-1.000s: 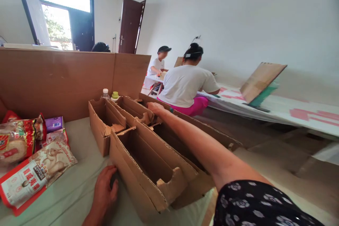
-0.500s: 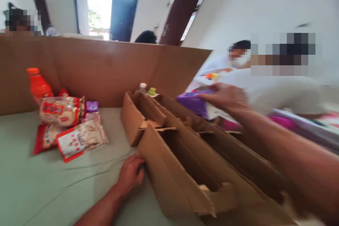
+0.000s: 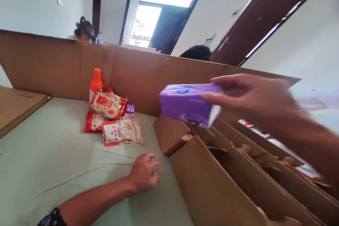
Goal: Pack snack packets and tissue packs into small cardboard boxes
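My right hand (image 3: 246,95) grips a purple pack of tissues (image 3: 185,104) by its right end, thumb on the near side. The pack hangs in the air above the cardboard dividers (image 3: 212,169). On the green surface, my left hand (image 3: 145,172) rests just left of the dividers, fingers loosely bent and apart, with nothing in it. Beyond it lie a pouch with a red and white label (image 3: 122,132), a red and clear snack bag (image 3: 108,106) and another red bag (image 3: 94,123). An orange bottle (image 3: 96,83) stands upright behind them, and a small purple packet (image 3: 130,108) sits beside.
A tall cardboard wall (image 3: 137,70) runs along the back of the green surface (image 3: 66,155). At the left edge lies a flat cardboard box (image 3: 21,104). Past the wall a person (image 3: 84,30) and the top of another head (image 3: 197,53) show.
My right hand has carried the tissue pack leftward from the right side, over the dividers. My left hand has come away from the divider's edge. The view has swung left.
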`<move>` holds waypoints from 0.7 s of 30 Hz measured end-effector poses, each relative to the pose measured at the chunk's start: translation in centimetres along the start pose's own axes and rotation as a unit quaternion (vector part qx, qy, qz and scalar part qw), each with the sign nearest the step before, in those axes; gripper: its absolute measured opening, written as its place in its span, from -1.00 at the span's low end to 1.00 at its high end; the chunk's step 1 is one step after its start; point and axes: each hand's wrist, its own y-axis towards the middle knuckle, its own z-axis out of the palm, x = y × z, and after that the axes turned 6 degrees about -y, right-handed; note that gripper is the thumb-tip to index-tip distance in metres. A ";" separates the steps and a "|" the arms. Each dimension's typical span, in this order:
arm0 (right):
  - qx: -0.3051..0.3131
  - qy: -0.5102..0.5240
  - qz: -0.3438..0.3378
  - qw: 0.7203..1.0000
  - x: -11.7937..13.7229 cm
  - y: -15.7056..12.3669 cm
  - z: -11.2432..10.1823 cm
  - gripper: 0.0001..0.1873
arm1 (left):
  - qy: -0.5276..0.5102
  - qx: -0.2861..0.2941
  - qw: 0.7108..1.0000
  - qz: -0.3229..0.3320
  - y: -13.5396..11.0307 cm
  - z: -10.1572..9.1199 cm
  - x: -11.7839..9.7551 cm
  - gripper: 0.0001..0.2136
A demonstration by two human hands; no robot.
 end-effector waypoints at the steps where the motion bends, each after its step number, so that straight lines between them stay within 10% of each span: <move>1: 0.029 0.043 -0.025 0.998 2.0 -0.4 1.8 -0.36 | 0.006 -0.025 1.000 -0.007 -0.7 -2.2 0.1 -0.65; 7: 0.174 0.254 -0.067 0.949 10.3 -3.8 15.7 -0.53 | 0.056 -0.245 0.962 -0.105 -6.9 -16.5 1.9 -0.67; 11: 0.200 0.332 -0.022 0.922 13.2 -7.9 24.9 -0.59 | 0.080 -0.340 0.923 -0.162 -10.3 -22.6 3.3 -0.53; 16: 0.172 0.372 0.030 0.912 13.1 -13.7 31.8 -0.59 | 0.074 -0.339 0.919 -0.188 -10.3 -23.7 5.2 -0.43; 21: 0.151 0.387 0.059 0.908 11.3 -18.8 33.1 -0.45 | 0.062 -0.329 0.919 -0.207 -8.9 -22.6 5.7 -0.40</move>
